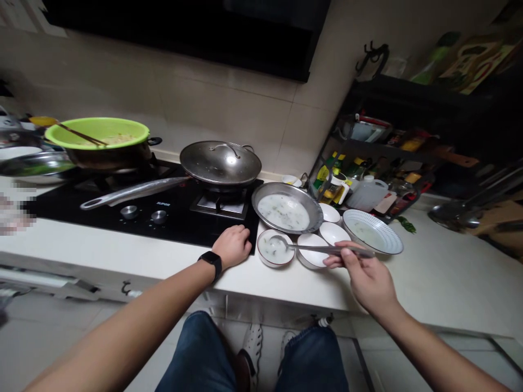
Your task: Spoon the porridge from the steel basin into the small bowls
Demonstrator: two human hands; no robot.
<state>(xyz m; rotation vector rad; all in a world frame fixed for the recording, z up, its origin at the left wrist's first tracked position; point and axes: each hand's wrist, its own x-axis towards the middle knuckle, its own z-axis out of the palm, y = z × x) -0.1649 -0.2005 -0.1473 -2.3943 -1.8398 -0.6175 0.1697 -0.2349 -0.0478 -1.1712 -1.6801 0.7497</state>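
A long-handled metal ladle is gripped in my right hand, between thumb and fingers. Its head is in the red-rimmed bowl, which contains whitish soup with dark bits. My left hand, a black watch on its wrist, rests with curled fingers at the stove's front right corner and holds nothing visible. Just behind the soup bowl stands a wide metal basin of whitish soup with green pieces. White bowls sit beside the soup bowl, partly under the ladle handle. Farther right is a patterned dish containing pale soup.
On the black stove stands a lidded wok, its long handle pointing left. A green basin with chopsticks sits over a pot at the left. Behind the bowls is a rack of bottles. A range hood hangs above.
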